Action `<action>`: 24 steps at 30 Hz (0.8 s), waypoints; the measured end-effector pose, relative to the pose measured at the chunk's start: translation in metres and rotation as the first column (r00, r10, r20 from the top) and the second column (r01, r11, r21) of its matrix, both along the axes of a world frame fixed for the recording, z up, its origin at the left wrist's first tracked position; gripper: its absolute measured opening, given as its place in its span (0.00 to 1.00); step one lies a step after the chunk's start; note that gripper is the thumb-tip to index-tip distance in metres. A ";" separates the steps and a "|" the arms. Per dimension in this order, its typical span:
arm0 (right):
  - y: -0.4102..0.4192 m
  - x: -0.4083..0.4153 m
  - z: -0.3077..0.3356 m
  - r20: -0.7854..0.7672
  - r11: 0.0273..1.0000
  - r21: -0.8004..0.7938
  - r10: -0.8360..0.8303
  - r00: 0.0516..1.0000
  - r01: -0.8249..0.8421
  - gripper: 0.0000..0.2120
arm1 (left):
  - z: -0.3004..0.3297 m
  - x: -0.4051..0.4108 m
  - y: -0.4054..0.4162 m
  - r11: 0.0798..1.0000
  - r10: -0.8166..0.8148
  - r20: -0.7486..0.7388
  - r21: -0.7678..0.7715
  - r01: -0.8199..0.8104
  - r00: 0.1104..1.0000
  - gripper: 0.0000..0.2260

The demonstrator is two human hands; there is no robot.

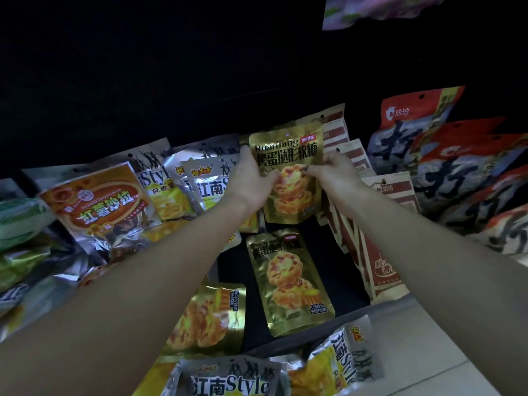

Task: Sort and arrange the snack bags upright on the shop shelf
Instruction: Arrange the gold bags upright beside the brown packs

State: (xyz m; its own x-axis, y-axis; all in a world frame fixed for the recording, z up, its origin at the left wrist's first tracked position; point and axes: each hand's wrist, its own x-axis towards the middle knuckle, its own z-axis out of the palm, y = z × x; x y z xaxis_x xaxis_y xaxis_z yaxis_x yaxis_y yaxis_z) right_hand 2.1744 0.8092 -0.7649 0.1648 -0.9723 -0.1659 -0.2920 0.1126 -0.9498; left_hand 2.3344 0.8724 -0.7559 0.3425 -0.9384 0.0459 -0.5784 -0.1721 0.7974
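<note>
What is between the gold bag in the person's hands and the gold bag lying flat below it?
In the head view, only a short bare strip of dark shelf separates the held gold bag from the flat gold bag.

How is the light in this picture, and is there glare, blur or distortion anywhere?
Head view: dim overall, the upper shelf area almost black; glare shines on the gold bag that the left hand and right hand hold; wide-angle distortion stretches the forearms; the silver bags at the bottom edge look soft.

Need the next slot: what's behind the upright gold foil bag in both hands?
Behind the upright gold foil bag, a tan paper packet's top pokes out; its lower part is covered.
</note>
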 end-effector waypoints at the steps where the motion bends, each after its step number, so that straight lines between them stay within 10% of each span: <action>1: -0.002 0.004 -0.004 -0.038 1.000 -0.016 -0.014 0.999 0.014 0.05 | -0.001 0.001 0.001 1.000 0.003 0.060 0.000 -0.004 0.998 0.23; 7: -0.009 0.016 -0.022 -0.173 0.998 -0.045 -0.047 0.984 0.039 0.09 | -0.019 0.015 0.002 0.988 -0.087 0.385 -0.081 0.128 0.919 0.39; 14: -0.016 0.031 -0.035 -0.356 0.993 -0.109 -0.082 0.931 0.046 0.16 | -0.035 0.037 0.010 0.976 -0.215 0.801 0.203 0.084 0.559 0.42; 19: -0.019 0.045 -0.041 -0.510 0.982 -0.188 -0.101 0.854 0.004 0.17 | -0.041 0.047 0.017 0.897 -0.371 0.893 0.416 -0.153 0.254 0.35; 24: -0.015 0.056 -0.050 -0.679 0.955 -0.291 -0.166 0.715 -0.055 0.22 | -0.042 0.042 0.021 0.834 -0.441 0.876 0.480 -0.271 0.193 0.36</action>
